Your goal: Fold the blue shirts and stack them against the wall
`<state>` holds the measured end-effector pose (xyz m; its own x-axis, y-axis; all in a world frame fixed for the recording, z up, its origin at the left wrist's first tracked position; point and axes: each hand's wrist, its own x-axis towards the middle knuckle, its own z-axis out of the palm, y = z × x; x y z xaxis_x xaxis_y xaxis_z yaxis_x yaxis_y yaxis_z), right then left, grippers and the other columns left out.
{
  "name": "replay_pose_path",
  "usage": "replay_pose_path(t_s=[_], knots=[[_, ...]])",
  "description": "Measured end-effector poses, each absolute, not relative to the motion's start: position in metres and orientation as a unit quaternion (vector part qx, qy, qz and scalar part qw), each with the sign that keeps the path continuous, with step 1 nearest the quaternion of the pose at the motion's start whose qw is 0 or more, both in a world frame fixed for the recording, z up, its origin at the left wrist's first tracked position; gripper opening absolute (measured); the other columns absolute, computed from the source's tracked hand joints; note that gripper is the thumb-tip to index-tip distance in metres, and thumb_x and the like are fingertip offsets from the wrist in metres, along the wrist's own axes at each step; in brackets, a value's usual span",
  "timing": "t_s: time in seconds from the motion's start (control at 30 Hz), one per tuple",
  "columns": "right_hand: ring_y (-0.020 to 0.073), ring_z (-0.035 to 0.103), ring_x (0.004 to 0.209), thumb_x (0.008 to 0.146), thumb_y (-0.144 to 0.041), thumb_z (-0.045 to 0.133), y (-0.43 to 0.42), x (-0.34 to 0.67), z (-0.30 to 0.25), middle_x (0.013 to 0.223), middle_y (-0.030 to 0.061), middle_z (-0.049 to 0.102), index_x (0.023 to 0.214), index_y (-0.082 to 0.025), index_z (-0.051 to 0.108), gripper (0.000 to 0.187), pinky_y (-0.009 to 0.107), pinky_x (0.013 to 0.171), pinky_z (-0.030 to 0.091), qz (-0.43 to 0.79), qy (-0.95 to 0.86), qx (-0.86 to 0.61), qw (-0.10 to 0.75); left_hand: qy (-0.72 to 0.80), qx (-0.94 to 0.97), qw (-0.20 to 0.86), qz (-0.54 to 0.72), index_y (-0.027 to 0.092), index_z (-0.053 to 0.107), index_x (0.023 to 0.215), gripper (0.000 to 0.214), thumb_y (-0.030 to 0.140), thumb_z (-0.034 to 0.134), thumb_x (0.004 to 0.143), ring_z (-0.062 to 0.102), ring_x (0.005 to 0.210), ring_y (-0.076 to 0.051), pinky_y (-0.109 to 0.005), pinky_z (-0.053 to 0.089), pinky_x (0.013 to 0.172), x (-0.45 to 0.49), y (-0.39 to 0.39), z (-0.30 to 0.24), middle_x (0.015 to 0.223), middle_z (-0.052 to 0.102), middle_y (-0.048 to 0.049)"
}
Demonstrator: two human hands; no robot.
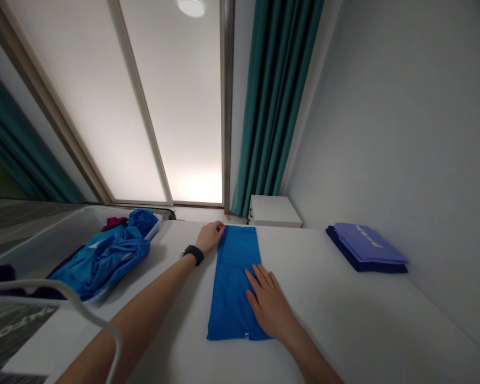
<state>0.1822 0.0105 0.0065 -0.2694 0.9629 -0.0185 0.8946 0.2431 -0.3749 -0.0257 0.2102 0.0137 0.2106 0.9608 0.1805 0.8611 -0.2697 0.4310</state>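
A blue garment [232,277] lies folded into a long narrow strip on the white table [344,320], running away from me. My left hand [210,236], with a black watch on its wrist, pinches the strip's far left corner. My right hand [269,304] lies flat on the near right part of the strip with its fingers stretched out.
A white basket [60,234] at the left holds crumpled blue clothes [108,256] and a red piece. A stack of folded purple and navy garments [366,248] sits at the right by the wall. A small white cabinet [274,210] and teal curtains stand beyond the table.
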Motion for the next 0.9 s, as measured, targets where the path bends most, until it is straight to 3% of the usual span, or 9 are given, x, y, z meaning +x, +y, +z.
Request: replay_pose_path(t_s=[0.23,0.4,0.5,0.73,0.9], knots=[[0.0230,0.015,0.146,0.100,-0.048,0.018,0.011,0.183,0.004,0.158,0.0022,0.022,0.150,-0.023,0.031,0.057,0.048,0.119,0.015,0.151,-0.783,-0.593,0.113,0.610,0.764,0.141,0.156,0.019,0.069,0.086,0.037,0.048,0.047,0.091,0.064,0.098,-0.028,-0.043,0.038,0.094,0.001,0.223,0.014,0.094,0.072,-0.0093],[0.0231,0.015,0.146,0.100,-0.047,0.017,0.010,0.183,0.005,0.158,0.0027,0.022,0.150,-0.022,0.031,0.057,0.048,0.119,0.014,0.152,-0.783,-0.592,0.117,0.623,0.750,0.160,0.154,0.022,0.068,0.092,0.024,0.036,0.050,0.090,0.066,0.093,-0.023,-0.036,0.042,0.089,0.006,0.230,0.011,0.092,0.073,-0.0029],[0.0229,0.015,0.146,0.101,-0.047,0.017,0.009,0.182,0.007,0.158,0.0026,0.022,0.150,-0.022,0.031,0.057,0.047,0.119,0.014,0.158,-0.780,-0.594,0.114,0.630,0.745,0.145,0.164,0.021,0.066,0.096,0.024,0.033,0.045,0.092,0.065,0.096,-0.022,-0.034,0.042,0.087,0.002,0.228,0.008,0.096,0.072,-0.0038],[0.0230,0.015,0.146,0.101,-0.047,0.018,0.009,0.182,0.009,0.158,0.0032,0.022,0.150,-0.022,0.030,0.057,0.048,0.119,0.013,0.161,-0.783,-0.590,0.113,0.628,0.756,0.080,0.165,0.018,0.064,0.094,0.020,0.027,0.046,0.090,0.058,0.105,-0.028,-0.044,0.036,0.094,-0.001,0.217,0.007,0.104,0.066,-0.0108],[0.0231,0.016,0.146,0.101,-0.047,0.019,0.009,0.182,0.009,0.158,0.0028,0.022,0.150,-0.021,0.031,0.057,0.048,0.119,0.014,0.154,-0.783,-0.592,0.112,0.593,0.788,0.070,0.151,0.024,0.062,0.109,0.027,0.020,0.043,0.090,0.055,0.111,-0.026,-0.044,0.033,0.097,0.001,0.216,0.009,0.109,0.064,-0.0080]])
